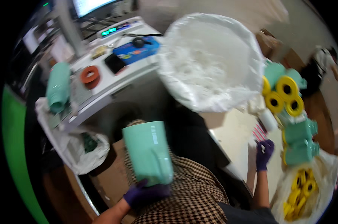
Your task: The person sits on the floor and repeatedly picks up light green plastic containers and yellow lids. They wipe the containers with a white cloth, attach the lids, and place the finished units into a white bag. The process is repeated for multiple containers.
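A mint-green plastic jug-shaped container (144, 149) with a raised handle-like part rests tilted over my lap. My left hand (146, 193), in a purple glove, grips its lower end; some fingers are hidden behind it. Over the white worktop at the right, my right hand (265, 153), also gloved in purple, has its fingers curled in. They are at the lower edge of a red-and-white striped piece (259, 132), and what they pinch, if anything, is too small to tell. A white cylinder (268, 120) lies just beyond that striped piece.
A large white-lined bin (210, 100) holds clear ring-like pieces. Mint-green containers (299, 149) and yellow rings (287, 88) stand along the right, above a bag of yellow rings (299, 190). Another green container (58, 87) and a red tape roll (90, 75) sit on the left desk.
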`<control>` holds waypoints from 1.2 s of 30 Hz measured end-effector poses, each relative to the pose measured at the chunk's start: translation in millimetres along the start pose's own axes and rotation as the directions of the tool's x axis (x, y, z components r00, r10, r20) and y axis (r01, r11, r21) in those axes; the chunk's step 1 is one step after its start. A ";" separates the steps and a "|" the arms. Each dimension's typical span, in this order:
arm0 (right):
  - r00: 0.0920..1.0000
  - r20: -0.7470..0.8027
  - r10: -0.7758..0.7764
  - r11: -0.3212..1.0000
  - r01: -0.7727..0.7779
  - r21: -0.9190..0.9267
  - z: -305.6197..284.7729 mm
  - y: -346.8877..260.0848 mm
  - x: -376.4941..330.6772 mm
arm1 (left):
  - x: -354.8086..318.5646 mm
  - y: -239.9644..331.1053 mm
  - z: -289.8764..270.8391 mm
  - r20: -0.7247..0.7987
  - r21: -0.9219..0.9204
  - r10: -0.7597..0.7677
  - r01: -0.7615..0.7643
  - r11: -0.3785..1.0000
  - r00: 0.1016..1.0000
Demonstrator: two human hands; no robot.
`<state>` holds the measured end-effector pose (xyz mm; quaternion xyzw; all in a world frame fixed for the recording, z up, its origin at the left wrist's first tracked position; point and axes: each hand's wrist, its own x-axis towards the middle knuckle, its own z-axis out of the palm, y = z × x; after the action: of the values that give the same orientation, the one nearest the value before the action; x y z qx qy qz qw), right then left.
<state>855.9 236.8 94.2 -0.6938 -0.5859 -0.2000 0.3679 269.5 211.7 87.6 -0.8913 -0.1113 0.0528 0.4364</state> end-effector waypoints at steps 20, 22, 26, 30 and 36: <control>0.549 0.652 -0.523 0.508 -0.413 0.756 86.0 -373.1 114.0 | -4.5 8.5 4.3 -0.031 -0.250 -0.134 0.122 0.961 0.990; 0.555 0.617 -0.557 0.518 -0.348 0.781 87.0 -378.0 118.2 | -3.1 3.1 0.2 -0.032 -0.268 -0.147 0.134 0.954 0.989; 0.631 0.516 -0.579 0.625 -0.063 0.778 89.1 -399.5 114.3 | -8.0 -21.0 -20.1 -0.039 -0.439 -0.314 0.266 0.858 0.949; 0.804 0.435 -0.406 0.602 -0.124 0.789 135.7 -413.7 114.8 | -31.3 -49.6 -58.9 -0.037 -0.714 -0.802 0.546 0.439 0.596; 0.575 -0.036 -0.817 0.309 0.490 0.815 163.1 -548.4 145.6 | -107.3 4.3 -116.1 0.417 -0.621 -0.557 0.223 -0.752 -0.718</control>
<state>338.3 478.6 242.9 -0.1872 -0.9042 0.0696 0.3776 188.3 94.0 155.1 -0.2450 -0.7095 -0.6535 -0.0977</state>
